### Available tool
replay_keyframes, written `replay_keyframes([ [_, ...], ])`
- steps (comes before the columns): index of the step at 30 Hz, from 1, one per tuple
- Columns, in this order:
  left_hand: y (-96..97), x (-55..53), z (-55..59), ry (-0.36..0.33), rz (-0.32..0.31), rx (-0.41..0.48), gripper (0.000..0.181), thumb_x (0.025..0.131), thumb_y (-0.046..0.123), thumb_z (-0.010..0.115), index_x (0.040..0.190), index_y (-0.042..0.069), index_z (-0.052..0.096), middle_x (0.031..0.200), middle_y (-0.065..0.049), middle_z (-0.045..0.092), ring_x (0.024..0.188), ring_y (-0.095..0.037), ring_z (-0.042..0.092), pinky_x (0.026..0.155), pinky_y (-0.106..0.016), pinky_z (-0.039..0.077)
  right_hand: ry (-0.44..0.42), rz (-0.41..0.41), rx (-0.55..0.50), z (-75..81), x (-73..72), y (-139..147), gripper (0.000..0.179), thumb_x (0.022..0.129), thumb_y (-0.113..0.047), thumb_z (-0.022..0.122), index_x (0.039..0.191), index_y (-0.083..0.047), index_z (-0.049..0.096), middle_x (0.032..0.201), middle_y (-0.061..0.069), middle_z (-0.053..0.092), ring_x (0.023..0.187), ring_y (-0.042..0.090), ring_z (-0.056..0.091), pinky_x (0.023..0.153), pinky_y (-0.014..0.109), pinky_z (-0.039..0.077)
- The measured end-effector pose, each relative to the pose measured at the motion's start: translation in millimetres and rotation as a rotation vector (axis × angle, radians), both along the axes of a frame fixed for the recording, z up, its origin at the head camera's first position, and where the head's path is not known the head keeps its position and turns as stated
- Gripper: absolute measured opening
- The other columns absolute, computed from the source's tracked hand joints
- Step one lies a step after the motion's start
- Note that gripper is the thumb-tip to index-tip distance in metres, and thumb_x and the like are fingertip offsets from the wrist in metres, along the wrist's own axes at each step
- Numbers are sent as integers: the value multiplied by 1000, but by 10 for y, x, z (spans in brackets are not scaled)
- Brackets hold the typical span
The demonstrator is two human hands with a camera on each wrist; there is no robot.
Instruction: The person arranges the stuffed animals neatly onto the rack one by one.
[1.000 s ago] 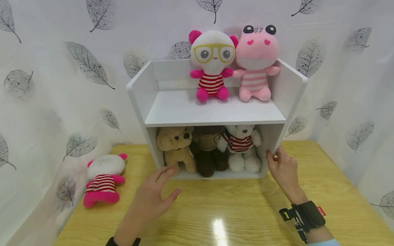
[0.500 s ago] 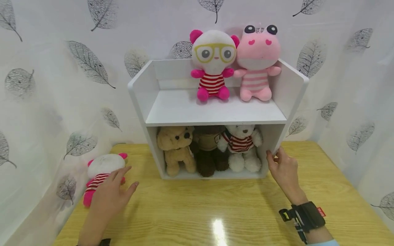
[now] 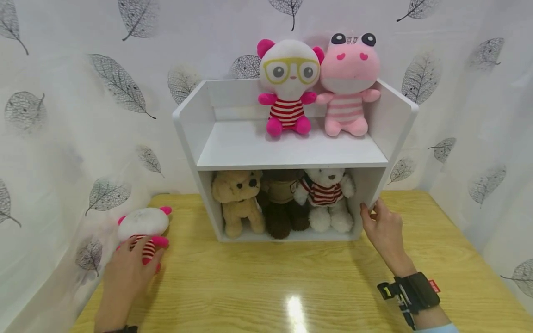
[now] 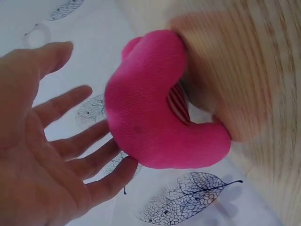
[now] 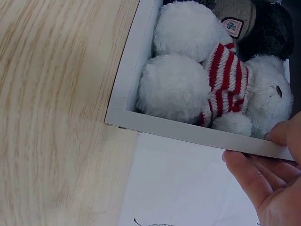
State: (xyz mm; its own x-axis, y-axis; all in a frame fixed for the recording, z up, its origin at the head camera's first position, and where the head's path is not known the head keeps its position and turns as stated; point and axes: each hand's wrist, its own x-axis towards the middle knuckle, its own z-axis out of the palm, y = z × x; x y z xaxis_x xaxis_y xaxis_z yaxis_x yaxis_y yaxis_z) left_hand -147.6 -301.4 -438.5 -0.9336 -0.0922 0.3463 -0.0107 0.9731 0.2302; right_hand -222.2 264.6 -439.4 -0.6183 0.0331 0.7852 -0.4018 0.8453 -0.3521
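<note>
A panda plush [image 3: 143, 222] with magenta ears and limbs and a red-and-white striped body lies at the left of the table, no face showing. My left hand [image 3: 129, 268] reaches over its body and hides part of the stripes. In the left wrist view the fingers are spread and fairly straight, their tips right at the plush's magenta underside [image 4: 134, 108]; the thumb stands apart. My right hand [image 3: 383, 229] pinches the right side panel of the white two-tier shelf [image 3: 291, 165]. From the right wrist, the thumb is inside the panel [image 5: 188, 135] and the fingers outside.
On the upper tier sit a panda plush with yellow glasses [image 3: 289, 69] and a pink plush [image 3: 349, 74]. Below sit a tan dog plush [image 3: 239, 199], a dark brown plush [image 3: 281, 217] and a white striped-shirt plush [image 3: 326, 199]. Leaf-print curtain [image 3: 125, 143] borders the wooden table [image 3: 250, 286].
My left hand has moved left from the front of the shelf's lower tier to the panda plush on the table. My right hand has stayed on the shelf's side panel.
</note>
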Motion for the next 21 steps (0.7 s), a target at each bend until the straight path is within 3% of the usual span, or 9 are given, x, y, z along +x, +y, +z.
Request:
replay_keyframes([
  [6, -22, -35, -29, -167, 104, 2, 70, 85, 40, 79, 137, 2, 51, 134, -40, 40, 116, -64, 43, 81, -81, 40, 4, -7, -7, -13, 1, -3, 24, 86, 5, 71, 107, 14, 64, 84, 34, 72, 55, 40, 71, 45, 41, 54],
  [10, -38, -26, -58, -210, 157, 49, 73, 83, 29, 80, 142, 5, 45, 140, -41, 30, 123, -67, 34, 82, -85, 35, 5, -2, -6, -21, -3, -12, 23, 86, 5, 71, 107, 13, 64, 83, 33, 73, 55, 39, 72, 45, 42, 54],
  [15, -49, -18, -91, -201, 176, 113, 67, 82, 19, 77, 139, 4, 45, 141, -42, 28, 120, -71, 33, 78, -83, 39, 6, -1, -8, -19, -7, -8, 23, 86, 6, 70, 107, 14, 64, 84, 34, 72, 56, 41, 72, 45, 44, 54],
  [19, -48, 21, -74, -142, 193, 153, 61, 79, 22, 77, 131, 1, 52, 131, -40, 39, 108, -66, 42, 72, -72, 44, -9, 5, -10, -22, -8, -9, 24, 87, 5, 69, 109, 14, 63, 84, 34, 72, 56, 41, 72, 45, 40, 54],
  [21, -41, 37, -36, -127, 201, 215, 61, 81, 28, 77, 131, 2, 55, 126, -39, 44, 105, -63, 46, 72, -68, 45, -8, 6, -7, -27, -9, -6, 25, 86, 5, 70, 109, 14, 63, 84, 34, 72, 56, 40, 72, 45, 37, 54],
])
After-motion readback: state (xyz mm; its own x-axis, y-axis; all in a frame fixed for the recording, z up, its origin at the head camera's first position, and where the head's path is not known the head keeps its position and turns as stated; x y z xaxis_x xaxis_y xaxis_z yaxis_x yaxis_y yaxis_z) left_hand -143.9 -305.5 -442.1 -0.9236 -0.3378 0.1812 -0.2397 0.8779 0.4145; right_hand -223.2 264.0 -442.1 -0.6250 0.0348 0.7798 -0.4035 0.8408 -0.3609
